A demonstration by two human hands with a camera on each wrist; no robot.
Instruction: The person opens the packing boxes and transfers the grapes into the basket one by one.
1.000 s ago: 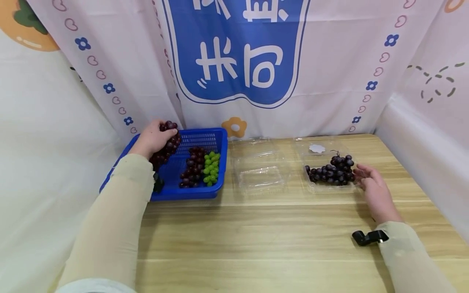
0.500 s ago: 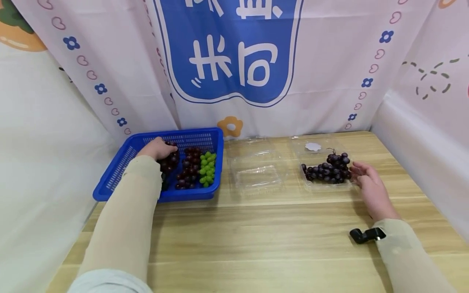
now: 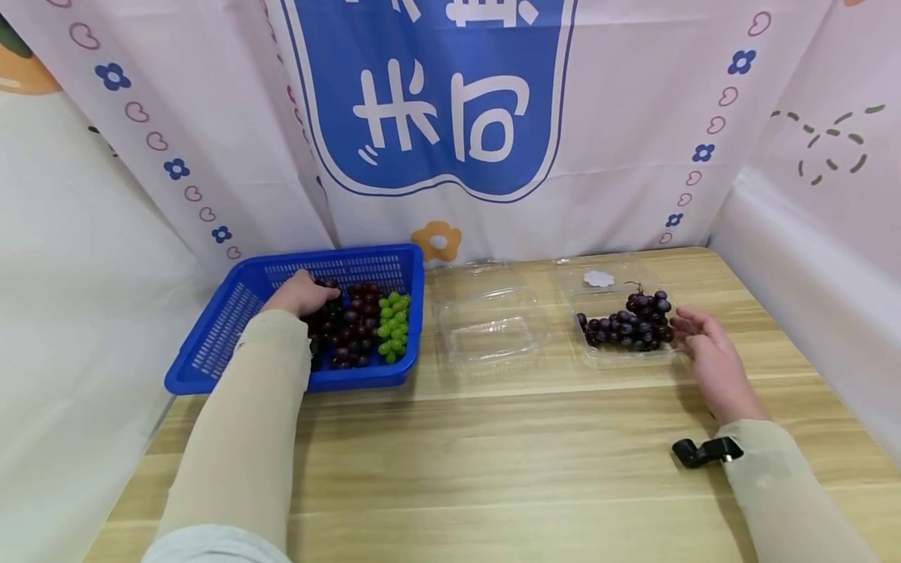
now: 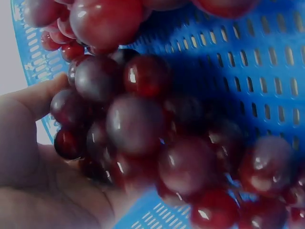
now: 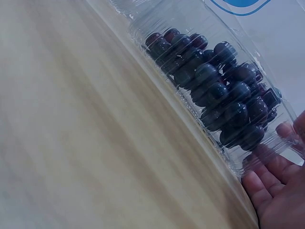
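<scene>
Inside the blue basket (image 3: 366,381), my left hand (image 3: 299,295) grips a bunch of dark red grapes (image 4: 136,124). Thumb and fingers lie round one end of the bunch in the left wrist view; the head view hides part of it behind the hand. To its right in the basket are another red bunch (image 3: 357,324) and a green bunch (image 3: 393,327). My right hand (image 3: 712,361) touches the right end of a clear plastic box (image 3: 598,358), fingers loosely extended against its wall. A bunch of near-black grapes (image 3: 629,322) lies in that box.
A second clear plastic box (image 3: 493,338) stands with its lid raised between the basket and the filled box. The wooden table (image 3: 493,453) ends at a printed curtain (image 3: 619,195) behind. A black wrist mount (image 3: 706,452) sits by the right sleeve.
My left hand has lowered the red grapes from above the basket rim down into the basket, beside the other red bunch. The right hand stays at the filled box; the head view has shifted slightly.
</scene>
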